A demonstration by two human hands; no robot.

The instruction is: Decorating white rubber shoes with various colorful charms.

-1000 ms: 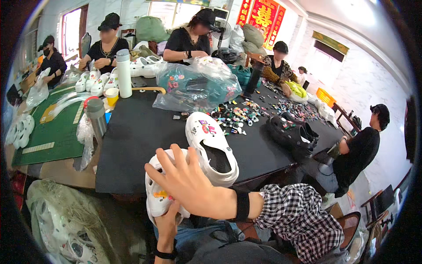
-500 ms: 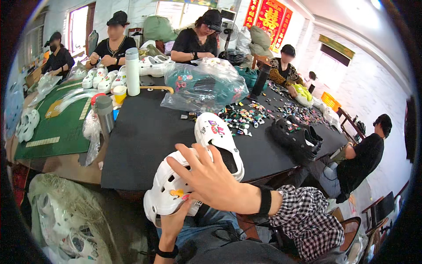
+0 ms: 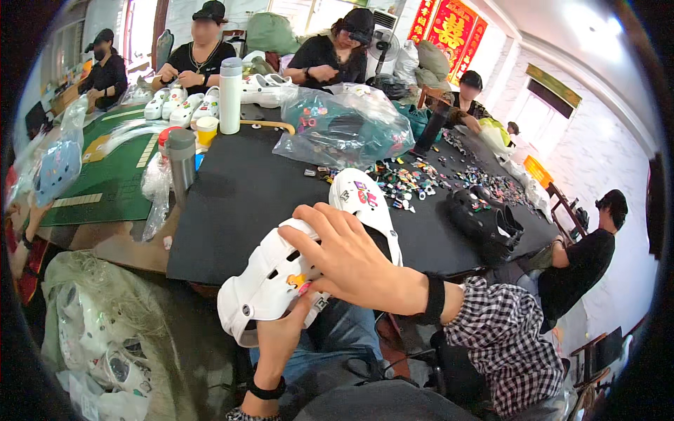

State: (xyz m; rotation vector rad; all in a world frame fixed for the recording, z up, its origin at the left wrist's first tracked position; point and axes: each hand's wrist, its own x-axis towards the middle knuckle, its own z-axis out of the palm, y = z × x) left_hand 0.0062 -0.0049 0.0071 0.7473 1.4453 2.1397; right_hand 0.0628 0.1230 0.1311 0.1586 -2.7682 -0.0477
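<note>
A long work table [image 3: 232,203] covered in black cloth fills the middle of the view, with several other people seated around its far and right sides, busy with their own work. On the table sit a big clear plastic bag [image 3: 344,130] stuffed with colourful bits, a spread of small shoe charms [image 3: 421,179], a pair of black clogs [image 3: 484,214], a tall white bottle [image 3: 229,95] and a grey flask [image 3: 181,158]. Nearer the wearer, one white clog [image 3: 365,203] lies on the table edge with charms already fixed to its toe. Compared with a second ago, the second white clog [image 3: 270,284] has been lifted clear of the table edge and brought in over the lap, turned so its perforated top faces the camera (a sign that decorating this shoe is now under way). The left hand [image 3: 284,337] comes up from below and grips the clog's underside and heel end, fingers closed around it. The right hand [image 3: 347,256] reaches in from the right, wearing a black wristband under a checked sleeve, and rests open across the top of the clog, fingers spread and fingertips [image 3: 298,235] pressing near the holes, where a small yellow and pink charm [image 3: 300,282] sits just beside the thumb. A mesh sack of more white clogs [image 3: 98,330] lies on the floor at the left.
</note>
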